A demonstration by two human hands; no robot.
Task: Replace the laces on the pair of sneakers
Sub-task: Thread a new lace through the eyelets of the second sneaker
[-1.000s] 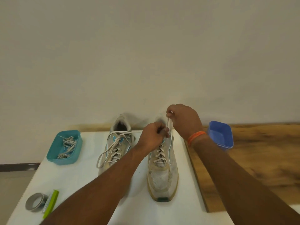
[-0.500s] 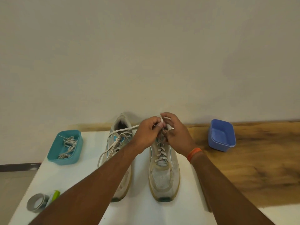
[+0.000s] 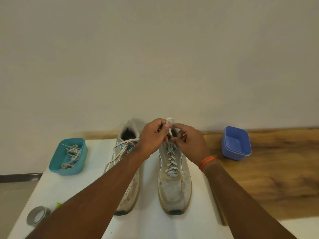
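Hands meet above the collar of the right-side sneaker (image 3: 174,176) on the white desk (image 3: 151,225). The left hand (image 3: 153,137) pinches a small upright loop of lace (image 3: 170,120); the right hand (image 3: 189,141) pinches the strand just beside it. Both sit equally near, so the tie probably turns on the right hand wrapping round the loop. The other sneaker (image 3: 126,149) lies loosely laced alongside.

Plain beige wall (image 3: 155,57); white table (image 3: 69,195) beside wooden counter (image 3: 276,178).
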